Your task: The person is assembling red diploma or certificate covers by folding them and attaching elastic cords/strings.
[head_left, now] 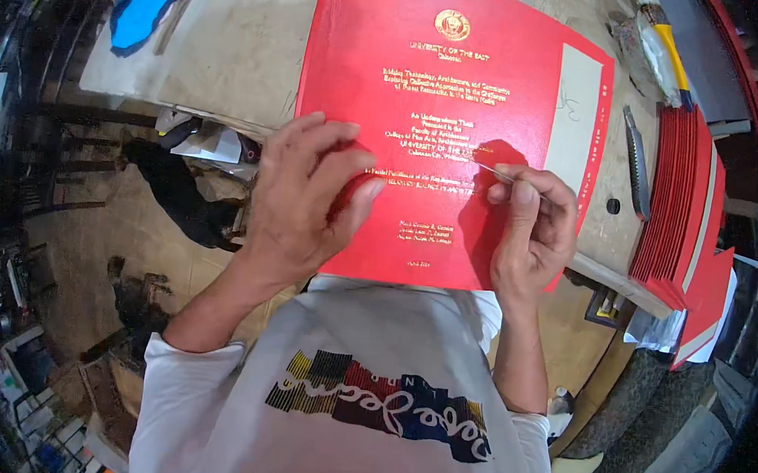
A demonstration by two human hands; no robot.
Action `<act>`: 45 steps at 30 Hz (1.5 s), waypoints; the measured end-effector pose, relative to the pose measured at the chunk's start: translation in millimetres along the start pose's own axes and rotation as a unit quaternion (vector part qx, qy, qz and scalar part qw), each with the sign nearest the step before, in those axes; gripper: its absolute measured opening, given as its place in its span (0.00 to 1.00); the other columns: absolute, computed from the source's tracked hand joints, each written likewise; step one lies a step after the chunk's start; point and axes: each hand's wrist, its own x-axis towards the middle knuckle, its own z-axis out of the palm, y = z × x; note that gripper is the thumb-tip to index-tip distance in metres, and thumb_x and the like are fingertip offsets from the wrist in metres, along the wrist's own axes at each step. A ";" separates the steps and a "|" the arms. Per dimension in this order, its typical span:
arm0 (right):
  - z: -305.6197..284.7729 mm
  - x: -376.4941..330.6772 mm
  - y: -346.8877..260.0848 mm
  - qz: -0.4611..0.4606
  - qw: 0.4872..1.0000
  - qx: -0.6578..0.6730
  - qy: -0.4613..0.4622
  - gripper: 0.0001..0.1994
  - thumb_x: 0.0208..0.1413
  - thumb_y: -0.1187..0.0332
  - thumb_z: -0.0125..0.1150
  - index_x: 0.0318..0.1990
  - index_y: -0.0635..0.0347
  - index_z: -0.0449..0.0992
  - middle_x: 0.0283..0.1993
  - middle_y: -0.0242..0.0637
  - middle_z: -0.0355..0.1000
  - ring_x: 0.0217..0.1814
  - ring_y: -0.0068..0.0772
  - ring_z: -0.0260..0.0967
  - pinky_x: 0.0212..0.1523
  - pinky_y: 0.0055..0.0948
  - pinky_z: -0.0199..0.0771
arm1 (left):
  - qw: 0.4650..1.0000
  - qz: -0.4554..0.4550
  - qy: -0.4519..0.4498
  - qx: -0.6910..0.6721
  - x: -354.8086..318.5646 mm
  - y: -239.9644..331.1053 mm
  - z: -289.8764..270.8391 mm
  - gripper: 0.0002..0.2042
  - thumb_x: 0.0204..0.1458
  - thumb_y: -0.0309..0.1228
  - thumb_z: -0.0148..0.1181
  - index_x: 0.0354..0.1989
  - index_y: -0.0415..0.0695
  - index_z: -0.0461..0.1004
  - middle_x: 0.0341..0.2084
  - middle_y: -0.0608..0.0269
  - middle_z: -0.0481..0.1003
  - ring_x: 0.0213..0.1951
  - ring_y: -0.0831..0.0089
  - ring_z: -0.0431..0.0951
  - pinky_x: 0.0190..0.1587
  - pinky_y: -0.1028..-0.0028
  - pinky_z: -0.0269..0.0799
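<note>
While the person's left grip (pixel 296 197), loosely open and holding nothing, spreads over the left side of a flat, gold-lettered red cover (pixel 438 92), the right grip (pixel 535 229) pinches a slim metallic tool (pixel 496 172), its tip at mid-cover. The cover lies on the pale wooden surface (pixel 231 67), overhanging the near edge. Rightward are a long grey-and-black cutter (pixel 638 170) and stacked red covers (pixel 677 206).

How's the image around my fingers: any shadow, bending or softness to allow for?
Head view: the right hand casts a dark shadow on the red cover beside the thin tool; head view: stacked red covers look bowed toward the right rim; head view: corners go black.
</note>
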 end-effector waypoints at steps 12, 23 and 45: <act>-9.6 -2.5 -4.2 -0.056 0.995 -0.077 -0.040 0.06 0.72 0.77 0.54 0.52 0.66 0.72 0.49 0.44 0.80 0.39 0.26 0.76 0.45 0.24 0.80 | 0.994 0.069 -0.010 0.079 -15.2 9.3 25.7 0.17 0.50 0.27 0.71 0.49 0.51 0.78 0.62 0.68 0.74 0.67 0.56 0.69 0.67 0.53 0.65; -32.7 27.5 -12.5 -0.104 0.975 -0.094 0.175 0.08 0.75 0.74 0.49 0.54 0.64 0.73 0.54 0.46 0.79 0.42 0.30 0.77 0.45 0.26 0.80 | 0.995 0.064 -0.011 0.077 -19.8 3.9 29.2 0.18 0.49 0.28 0.72 0.50 0.53 0.78 0.64 0.71 0.72 0.69 0.59 0.66 0.70 0.51 0.60; -46.8 19.4 -34.0 -0.109 0.931 -0.344 0.057 0.14 0.64 0.77 0.65 0.57 0.63 0.79 0.43 0.40 0.81 0.42 0.28 0.77 0.46 0.25 0.77 | 0.994 0.040 -0.073 0.074 -3.0 15.6 18.3 0.11 0.56 0.30 0.67 0.48 0.48 0.79 0.60 0.65 0.75 0.65 0.55 0.70 0.69 0.53 0.63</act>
